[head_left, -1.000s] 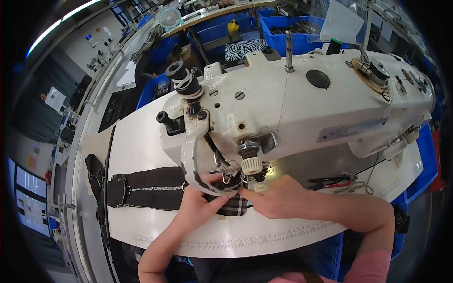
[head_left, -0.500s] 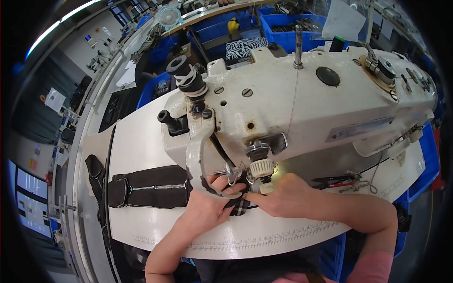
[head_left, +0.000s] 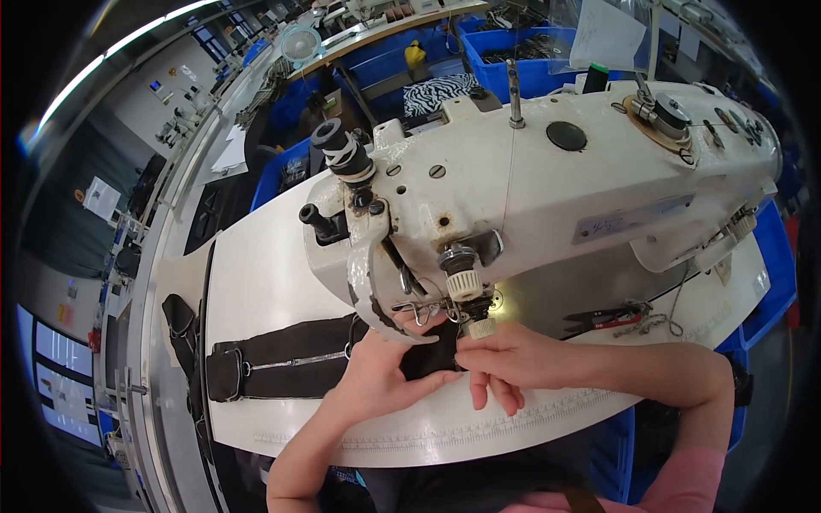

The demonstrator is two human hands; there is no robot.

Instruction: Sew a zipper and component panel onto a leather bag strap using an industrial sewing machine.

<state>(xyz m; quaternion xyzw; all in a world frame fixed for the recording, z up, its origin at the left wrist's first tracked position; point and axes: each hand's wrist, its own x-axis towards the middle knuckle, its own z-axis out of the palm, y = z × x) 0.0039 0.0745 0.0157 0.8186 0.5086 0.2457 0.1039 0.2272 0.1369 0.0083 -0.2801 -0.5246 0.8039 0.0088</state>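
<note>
Guiding the dark cloth (head_left: 291, 383) at the sewing machine (head_left: 539, 192) looks like the step in hand. The cloth lies on the white desk (head_left: 265, 274), with a shiny zipper (head_left: 299, 362) on its left part and its right end near the machine's working end. The left hand (head_left: 380, 372) is spread on the cloth, thumb apart from the fingers, with some fingers partly hidden by the curved white guard (head_left: 357, 278). The right hand (head_left: 509, 359) has its thumb and pointing finger close together at the cloth's right end, and its other fingers hang loose. I cannot tell if those 2 pinch the cloth. Red-handled snips (head_left: 616, 322) lie farther right, beside some cord (head_left: 652, 323). I think the next move calls for flat cloth and careful fingers.
</note>
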